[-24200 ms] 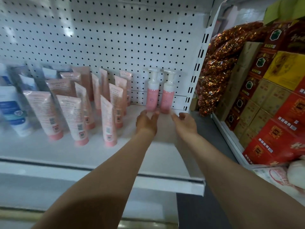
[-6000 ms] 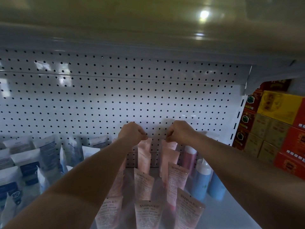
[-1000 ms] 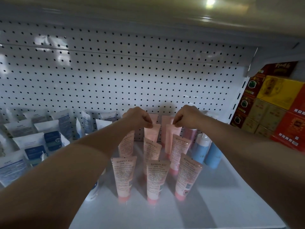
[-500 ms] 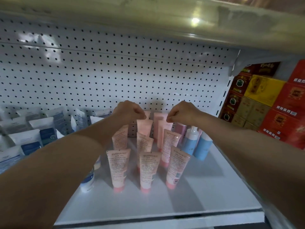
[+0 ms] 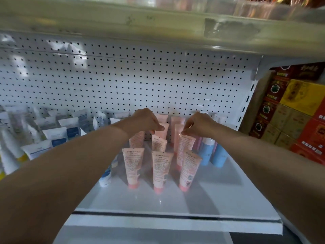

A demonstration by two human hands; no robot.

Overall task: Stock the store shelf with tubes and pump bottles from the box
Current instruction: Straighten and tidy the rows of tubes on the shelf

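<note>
Several pink tubes point(image 5: 159, 171) stand cap-down in rows on the white shelf point(image 5: 219, 199). My left hand point(image 5: 144, 120) reaches over the rows, its fingers curled, and pinches the top edge of a pink tube in the middle column point(image 5: 162, 132). My right hand point(image 5: 198, 124) pinches the top of a pink tube in the right column point(image 5: 184, 147). Blue pump bottles point(image 5: 217, 155) stand just right of the tubes, with pink bottles partly hidden behind my right hand. No box is in view.
White and blue tubes point(image 5: 54, 136) fill the shelf's left side. The pegboard back wall point(image 5: 123, 81) rises behind, and an upper shelf point(image 5: 158, 23) hangs overhead. Red and yellow cartons point(image 5: 299, 110) are stacked in the bay to the right.
The camera has pulled back and tilted down, showing more of the shelf's front edge. Both hands stay at the tube tops, and the right one has dropped slightly onto a nearer tube.
</note>
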